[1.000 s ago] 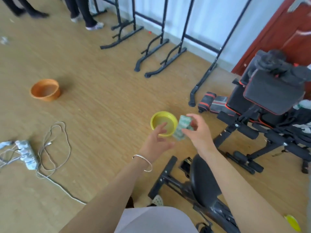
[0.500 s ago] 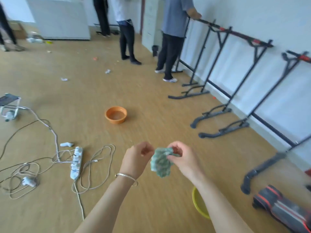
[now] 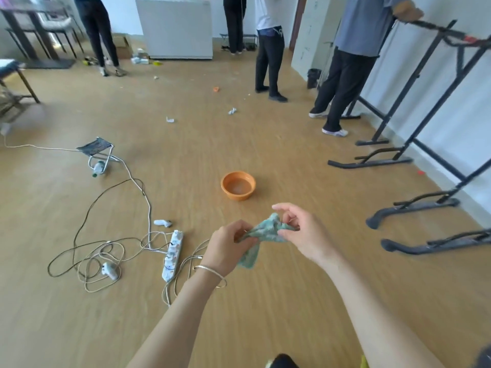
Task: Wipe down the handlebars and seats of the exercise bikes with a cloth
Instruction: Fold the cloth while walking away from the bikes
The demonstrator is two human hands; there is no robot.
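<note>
Wooden flooring (image 3: 265,314) took up most of the view. At the far wall stood a white chest (image 3: 175,30). Black metal frames (image 3: 372,162) lined the white wall on the right. A person in a grey-blue shirt (image 3: 364,25) stood by one of them with a hand on its top bar.

An orange basin (image 3: 238,185) sat on the floor ahead of the hands and well apart from them. Its inside looked pale and glossy, but whether it held water could not be told. To the left, near a white power strip (image 3: 172,254), lay loose cables (image 3: 149,216). Farther off was a small folding stool (image 3: 97,150).

Both forearms reached forward from the bottom edge, and the hands met in mid-air above the floor. The left hand (image 3: 228,249), its back to the camera, had its fingers curled round the left end of the cloth (image 3: 263,233). The right hand (image 3: 303,235) pinched the cloth's other end between thumb and bent fingers, with the index finger raised and nearly straight.

The green-patterned cloth was bunched between the two hands, one corner hanging below the left palm. A thin silver bangle (image 3: 210,272) circled the left wrist.
</note>
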